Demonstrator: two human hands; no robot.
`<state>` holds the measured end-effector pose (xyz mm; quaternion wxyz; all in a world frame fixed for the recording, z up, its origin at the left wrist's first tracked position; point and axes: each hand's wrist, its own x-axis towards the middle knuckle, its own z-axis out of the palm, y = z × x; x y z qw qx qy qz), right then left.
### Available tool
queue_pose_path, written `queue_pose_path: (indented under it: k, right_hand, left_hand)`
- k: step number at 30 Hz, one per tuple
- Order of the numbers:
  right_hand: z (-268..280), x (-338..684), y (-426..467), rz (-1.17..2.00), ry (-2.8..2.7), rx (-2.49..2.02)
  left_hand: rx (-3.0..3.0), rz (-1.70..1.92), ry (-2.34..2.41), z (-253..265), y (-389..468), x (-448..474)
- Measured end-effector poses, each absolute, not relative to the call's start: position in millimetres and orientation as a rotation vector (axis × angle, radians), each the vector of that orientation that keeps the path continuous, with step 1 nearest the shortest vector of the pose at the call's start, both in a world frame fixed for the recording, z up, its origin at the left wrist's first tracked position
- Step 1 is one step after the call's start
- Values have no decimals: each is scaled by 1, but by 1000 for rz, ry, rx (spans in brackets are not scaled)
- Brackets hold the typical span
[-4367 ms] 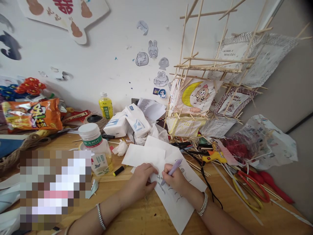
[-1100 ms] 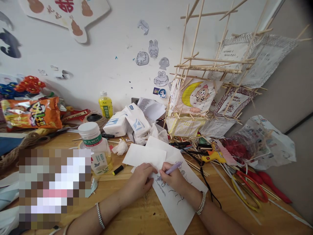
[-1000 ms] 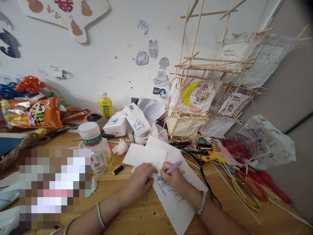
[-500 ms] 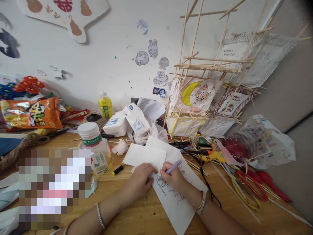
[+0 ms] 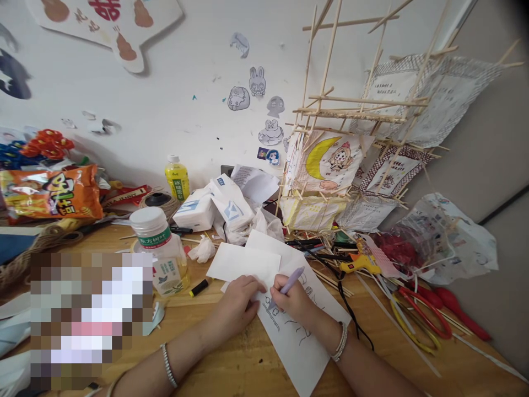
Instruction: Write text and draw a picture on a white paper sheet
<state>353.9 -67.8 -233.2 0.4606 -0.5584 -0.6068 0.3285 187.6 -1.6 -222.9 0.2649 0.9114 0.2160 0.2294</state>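
A light purple pen is pinched in my right hand, its tip down on a white sheet of paper. Black line drawings cover part of that sheet, partly hidden under the hand. My left hand rests on the table at the sheet's left edge, fingers bent loosely and laid over the paper, with nothing gripped. Beyond my fingers a smaller blank paper overlaps the drawn sheet. To the left of my left hand lies a black marker with a yellow end.
A clear jar with a white lid, tissue packs and a yellow drink bottle stand behind. At right are a stick frame with drawn panels, a yellow glue gun and red-handled scissors.
The pen's upper end has tilted slightly left as my right hand makes a small movement on the drawing. My left hand stays in place.
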Motion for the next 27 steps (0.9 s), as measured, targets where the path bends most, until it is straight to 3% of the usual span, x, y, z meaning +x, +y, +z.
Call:
queue_pose_path:
  k: [7,13,17,27]
  right_hand:
    - [-230,355,-67,765,-1318,-1322]
    - [-199,376,-73,278,-1172,-1428]
    - [-190,396,-76,145,-1280,-1503]
    - [-193,405,-65,240,-1163,-1547]
  left_hand:
    - [2430,641,562,-221,-2,187]
    - [2357,725,565,-219,-1,187]
    - [2317,800,586,-211,-1,186]
    - [2199,1007,700,-198,8,182]
